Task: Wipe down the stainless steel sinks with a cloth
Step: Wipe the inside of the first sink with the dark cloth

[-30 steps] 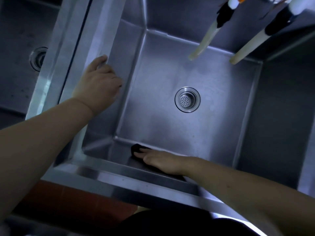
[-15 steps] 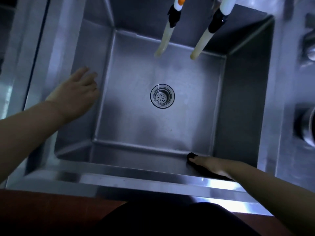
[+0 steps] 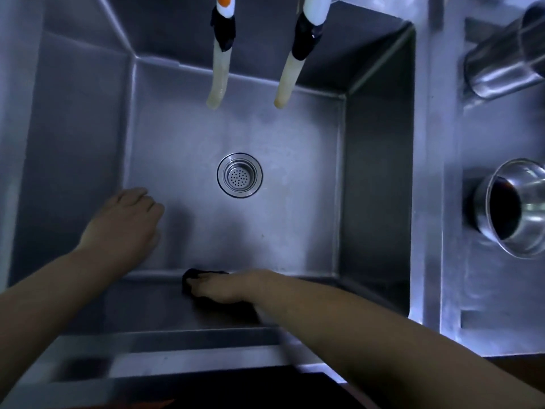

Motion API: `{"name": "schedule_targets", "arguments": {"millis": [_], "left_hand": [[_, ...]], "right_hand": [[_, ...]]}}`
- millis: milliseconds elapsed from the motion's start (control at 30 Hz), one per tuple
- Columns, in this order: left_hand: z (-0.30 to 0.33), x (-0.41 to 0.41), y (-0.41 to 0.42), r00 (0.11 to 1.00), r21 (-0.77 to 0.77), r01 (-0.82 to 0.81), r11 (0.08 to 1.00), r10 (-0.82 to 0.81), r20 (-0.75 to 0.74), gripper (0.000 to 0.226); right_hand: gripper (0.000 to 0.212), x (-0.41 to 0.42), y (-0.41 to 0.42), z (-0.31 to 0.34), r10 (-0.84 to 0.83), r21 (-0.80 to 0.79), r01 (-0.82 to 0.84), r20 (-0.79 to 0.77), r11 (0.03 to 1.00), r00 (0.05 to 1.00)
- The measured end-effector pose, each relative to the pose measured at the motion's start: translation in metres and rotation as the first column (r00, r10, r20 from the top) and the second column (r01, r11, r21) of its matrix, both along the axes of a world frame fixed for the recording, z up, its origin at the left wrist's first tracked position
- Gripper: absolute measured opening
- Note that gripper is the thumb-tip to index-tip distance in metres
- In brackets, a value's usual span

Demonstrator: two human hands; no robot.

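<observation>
A deep stainless steel sink [image 3: 377,178] fills the view, with a round drain strainer [image 3: 239,175] in the middle of its floor. My right hand [image 3: 228,286] presses a dark cloth [image 3: 191,276] flat against the near inner wall, close to the bottom edge. Most of the cloth is hidden under the hand. My left hand [image 3: 125,221] hangs inside the basin near the left wall, fingers loosely curled, holding nothing.
Two pale hoses [image 3: 218,81] [image 3: 290,78] with black tape hang over the back of the basin. On the steel counter to the right lie a metal bowl [image 3: 514,208] on its side and a metal cup [image 3: 507,54]. The sink's front rim [image 3: 177,346] runs below.
My right hand has slid the cloth leftward along the near wall from the right corner. My left hand has left the left rim and dropped into the basin. The view shifted right.
</observation>
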State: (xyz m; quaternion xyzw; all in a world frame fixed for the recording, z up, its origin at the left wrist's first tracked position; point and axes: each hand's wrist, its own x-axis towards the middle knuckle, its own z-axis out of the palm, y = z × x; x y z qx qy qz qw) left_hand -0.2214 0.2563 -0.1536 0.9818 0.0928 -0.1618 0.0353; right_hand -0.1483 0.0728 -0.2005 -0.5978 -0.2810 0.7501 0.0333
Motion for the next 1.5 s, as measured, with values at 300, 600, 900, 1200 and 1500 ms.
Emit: {"name": "schedule_targets", "arguments": {"millis": [300,600,900,1200,1500], "left_hand": [[-0.037,0.006,-0.012,0.981,-0.131,-0.13,0.983,0.108,-0.16,0.03],[-0.067,-0.011,-0.013,0.877,-0.137,-0.358,0.923,0.283,-0.388,0.047],[-0.084,-0.01,-0.011,0.823,-0.041,-0.415,0.909,0.355,-0.444,0.071],[-0.096,-0.016,-0.011,0.801,0.063,-0.363,0.929,0.346,-0.488,0.074],[-0.111,-0.02,-0.002,0.75,-0.076,-0.455,0.887,0.336,-0.57,0.069]], "right_hand": [[0.05,0.102,-0.126,-0.02,0.311,-0.226,-0.262,0.222,0.938,0.924],[0.055,0.107,-0.151,-0.045,0.097,-0.108,-0.078,0.182,0.991,0.979],[0.054,0.065,-0.059,-0.095,0.283,0.489,-0.693,0.669,0.529,0.687],[0.055,0.13,-0.009,-0.132,-0.1,0.481,-0.679,0.848,0.555,0.52],[0.055,0.142,-0.095,-0.129,-0.153,0.467,-0.696,0.872,0.546,0.465]]}}
